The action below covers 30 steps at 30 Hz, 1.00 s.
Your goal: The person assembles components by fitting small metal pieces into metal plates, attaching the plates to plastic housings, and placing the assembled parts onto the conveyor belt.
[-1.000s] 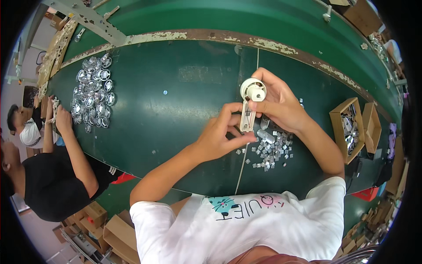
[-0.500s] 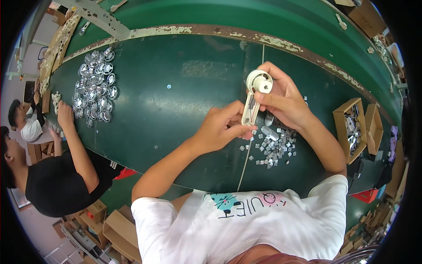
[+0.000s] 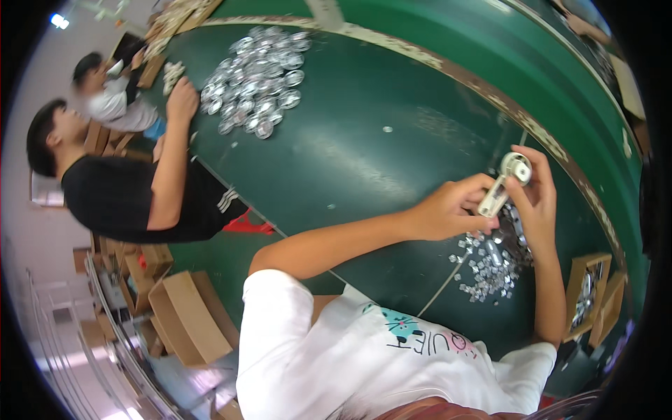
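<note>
A cream plastic part (image 3: 495,199) with a round ring-shaped head and a straight slotted arm is held above the table, tilted. My right hand (image 3: 540,199) grips it by the round head, fingers behind and thumb in front. At the arm's lower end, my left hand (image 3: 451,208) closes its thumb and fingers on the part; whether a small piece is also pinched there I cannot make out. Below both hands lies a scatter of small clear square pieces (image 3: 488,276), with shiny oblong pieces (image 3: 494,253) among them, partly hidden by my right hand.
Many shiny round pieces (image 3: 262,77) are piled at the table's far left. Beside them, a co-worker in black (image 3: 119,199) reaches over cream parts (image 3: 172,75). An open cardboard box (image 3: 586,294) of metallic pieces stands at right. A worn raised edge (image 3: 539,129) borders the table.
The whole view has swung left, so the table and my hands sit farther right in the picture. Both hands still hold the cream part.
</note>
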Available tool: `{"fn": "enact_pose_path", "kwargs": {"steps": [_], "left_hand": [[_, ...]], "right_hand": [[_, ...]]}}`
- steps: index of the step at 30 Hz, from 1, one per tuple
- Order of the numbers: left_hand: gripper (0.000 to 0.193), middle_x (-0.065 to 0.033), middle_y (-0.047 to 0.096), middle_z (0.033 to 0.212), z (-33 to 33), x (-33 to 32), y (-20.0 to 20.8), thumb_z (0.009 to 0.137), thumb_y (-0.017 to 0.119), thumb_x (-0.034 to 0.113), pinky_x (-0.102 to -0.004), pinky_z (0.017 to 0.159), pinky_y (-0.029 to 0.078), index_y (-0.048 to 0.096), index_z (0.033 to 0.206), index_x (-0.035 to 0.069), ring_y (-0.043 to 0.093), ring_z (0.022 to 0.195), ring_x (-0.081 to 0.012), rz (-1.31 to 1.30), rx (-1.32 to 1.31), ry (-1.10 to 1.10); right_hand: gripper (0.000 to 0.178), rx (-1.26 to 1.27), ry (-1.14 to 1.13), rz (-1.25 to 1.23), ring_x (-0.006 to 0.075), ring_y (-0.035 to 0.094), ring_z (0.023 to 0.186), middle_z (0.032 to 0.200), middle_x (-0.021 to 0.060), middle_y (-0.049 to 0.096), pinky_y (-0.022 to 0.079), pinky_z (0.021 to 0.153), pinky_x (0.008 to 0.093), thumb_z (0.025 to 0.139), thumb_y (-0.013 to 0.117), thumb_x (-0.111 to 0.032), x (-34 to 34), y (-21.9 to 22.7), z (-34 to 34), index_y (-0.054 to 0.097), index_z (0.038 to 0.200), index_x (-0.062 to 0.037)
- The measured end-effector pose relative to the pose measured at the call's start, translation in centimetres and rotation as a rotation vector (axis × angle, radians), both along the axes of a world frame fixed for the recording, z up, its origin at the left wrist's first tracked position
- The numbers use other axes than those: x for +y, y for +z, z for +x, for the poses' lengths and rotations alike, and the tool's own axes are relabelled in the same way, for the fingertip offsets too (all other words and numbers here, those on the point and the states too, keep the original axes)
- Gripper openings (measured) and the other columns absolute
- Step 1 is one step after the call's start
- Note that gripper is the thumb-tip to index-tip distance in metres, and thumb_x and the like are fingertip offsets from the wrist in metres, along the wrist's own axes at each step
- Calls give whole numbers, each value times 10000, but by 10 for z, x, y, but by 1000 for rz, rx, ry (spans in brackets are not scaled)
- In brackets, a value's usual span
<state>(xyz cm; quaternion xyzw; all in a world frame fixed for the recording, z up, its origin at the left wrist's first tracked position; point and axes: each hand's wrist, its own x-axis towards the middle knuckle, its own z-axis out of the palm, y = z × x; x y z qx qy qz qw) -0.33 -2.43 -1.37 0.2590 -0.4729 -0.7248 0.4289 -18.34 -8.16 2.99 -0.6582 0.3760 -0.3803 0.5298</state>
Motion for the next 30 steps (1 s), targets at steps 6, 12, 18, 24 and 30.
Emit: {"fn": "enact_pose_path", "kwargs": {"steps": [6, 12, 18, 24, 30], "left_hand": [[519, -54, 583, 944, 4, 4, -1, 888, 631, 38, -245, 654, 552, 363, 1332, 58, 596, 863, -103, -16, 170, 11], [539, -71, 586, 938, 2, 8, -4, 903, 611, 86, -247, 581, 547, 281, 1328, 65, 608, 815, -122, -80, -47, 95], [667, -163, 579, 1126, 2, 4, -7, 859, 675, 150, -310, 599, 536, 270, 1379, 47, 607, 756, -168, -436, -466, 753], [344, -87, 623, 777, -1, -3, -19, 902, 593, 210, -387, 543, 476, 482, 1219, 136, 642, 681, -275, -851, -835, 392], [357, -58, 534, 1218, 0, 14, -24, 764, 703, 277, -480, 939, 407, 637, 1100, 176, 469, 1160, -246, -1133, -850, 388]], "right_hand": [[458, -68, 62, 196, 64, 529, 863, 945, 3, 565, 437, 725, 196, 806, 685, -31, -11, 5, -1, 530, 1238, -30], [440, -22, 139, 217, 61, 542, 770, 891, -2, 583, 421, 681, 185, 799, 720, -106, -20, 7, 17, 546, 1197, -35], [264, -131, -50, 296, -5, 524, 572, 808, -44, 613, 357, 421, 118, 890, 650, -143, -193, -44, -16, 590, 1138, -76], [451, -144, -554, 364, 126, 632, 887, 1194, 60, 517, 467, 635, 232, 844, 700, -240, -332, -86, -130, 548, 1261, -163], [285, 529, 90, -516, 169, 536, 767, 1017, 77, 600, 432, 642, 257, 852, 604, -49, -41, 6, 18, 582, 1134, -17]]}}
